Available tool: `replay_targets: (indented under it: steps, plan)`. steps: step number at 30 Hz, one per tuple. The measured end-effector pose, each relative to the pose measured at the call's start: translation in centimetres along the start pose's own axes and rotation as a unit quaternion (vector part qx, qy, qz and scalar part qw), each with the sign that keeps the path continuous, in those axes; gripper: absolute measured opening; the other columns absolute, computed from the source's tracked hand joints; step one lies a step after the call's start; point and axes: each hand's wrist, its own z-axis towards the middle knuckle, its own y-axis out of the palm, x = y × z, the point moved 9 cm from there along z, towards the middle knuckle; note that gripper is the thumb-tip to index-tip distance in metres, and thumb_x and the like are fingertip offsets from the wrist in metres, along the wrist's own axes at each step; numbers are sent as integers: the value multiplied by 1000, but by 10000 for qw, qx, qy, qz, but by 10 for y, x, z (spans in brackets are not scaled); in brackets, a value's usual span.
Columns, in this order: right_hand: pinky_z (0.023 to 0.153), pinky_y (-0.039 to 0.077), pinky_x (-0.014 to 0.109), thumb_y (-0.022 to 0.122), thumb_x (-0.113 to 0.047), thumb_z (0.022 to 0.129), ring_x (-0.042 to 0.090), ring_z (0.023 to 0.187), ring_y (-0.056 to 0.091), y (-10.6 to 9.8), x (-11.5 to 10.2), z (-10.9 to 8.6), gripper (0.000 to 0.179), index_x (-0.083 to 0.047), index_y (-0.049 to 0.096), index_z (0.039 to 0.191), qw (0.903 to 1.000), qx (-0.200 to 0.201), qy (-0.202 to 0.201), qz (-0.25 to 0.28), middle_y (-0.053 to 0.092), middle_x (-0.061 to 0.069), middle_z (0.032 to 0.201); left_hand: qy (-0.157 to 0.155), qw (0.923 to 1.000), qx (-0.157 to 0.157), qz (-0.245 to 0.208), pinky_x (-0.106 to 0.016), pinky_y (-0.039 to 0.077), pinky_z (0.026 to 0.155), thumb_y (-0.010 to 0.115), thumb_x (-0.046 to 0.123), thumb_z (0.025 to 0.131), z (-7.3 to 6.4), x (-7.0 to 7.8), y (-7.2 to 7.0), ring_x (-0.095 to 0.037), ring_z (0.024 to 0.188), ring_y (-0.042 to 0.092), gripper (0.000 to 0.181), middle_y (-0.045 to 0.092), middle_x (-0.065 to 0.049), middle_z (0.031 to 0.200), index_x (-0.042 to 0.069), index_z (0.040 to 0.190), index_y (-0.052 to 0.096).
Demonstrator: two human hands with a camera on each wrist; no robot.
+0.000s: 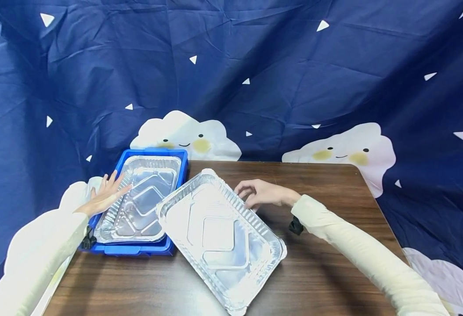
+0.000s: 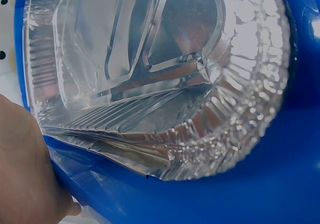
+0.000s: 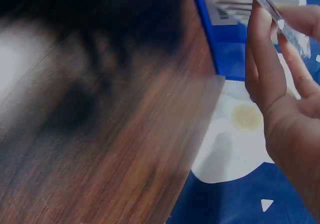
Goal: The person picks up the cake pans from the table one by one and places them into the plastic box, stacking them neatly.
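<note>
My right hand (image 1: 265, 192) pinches the long right rim of a shallow rectangular foil tray (image 1: 217, 235). That tray is held at an angle, its upper left corner overlapping the side of a blue plastic bin (image 1: 132, 251). In the right wrist view, the thumb and fingers (image 3: 267, 58) meet on the thin foil edge. Another foil tray (image 1: 146, 199) lies inside the bin. My left hand (image 1: 104, 196) is at the bin's left side with fingers spread, over the inner tray's edge. Only part of the left hand (image 2: 25, 169) shows in the left wrist view, beside the tray's crimped rim.
A brown wood-grain table (image 1: 314, 272) carries the bin at its left end. Behind it hangs a dark blue cloth (image 1: 275, 101) with white triangles and smiling clouds. The table's right edge runs past the right forearm.
</note>
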Motion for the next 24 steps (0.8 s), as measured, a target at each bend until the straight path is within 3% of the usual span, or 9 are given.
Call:
replay_targets:
  steps: [6,11,17,24]
  plan:
    - [71,63,35,70,7,90,21,89,71,-6,-9,7,43,3,55,130,9964,555,43,636,72,20,118,2,10000,-21,33,-80,-29,102,42,69,104,0,0,1,-49,152,-32,101,-26,-21,171,8,169,-4]
    - [71,64,35,68,6,91,19,87,71,-10,-19,15,40,3,54,128,9875,1213,140,992,74,14,105,-25,10000,-31,85,-79,-29,103,42,66,105,0,1,1,-49,152,-32,98,-26,-21,171,8,169,-5]
    - [71,64,31,64,8,88,13,75,68,-13,-36,29,41,5,54,128,9738,1907,387,1180,71,8,85,-45,9999,-34,103,-81,-28,103,40,73,103,2,-1,1,-49,153,-32,103,-26,-20,172,8,169,-4]
    - [62,61,23,65,11,87,10,63,67,-6,-58,49,34,5,54,118,9476,2626,447,1765,67,6,72,19,10000,48,-14,-81,-27,102,39,76,101,1,-1,-1,-47,153,-32,105,-24,-19,172,9,170,-2]
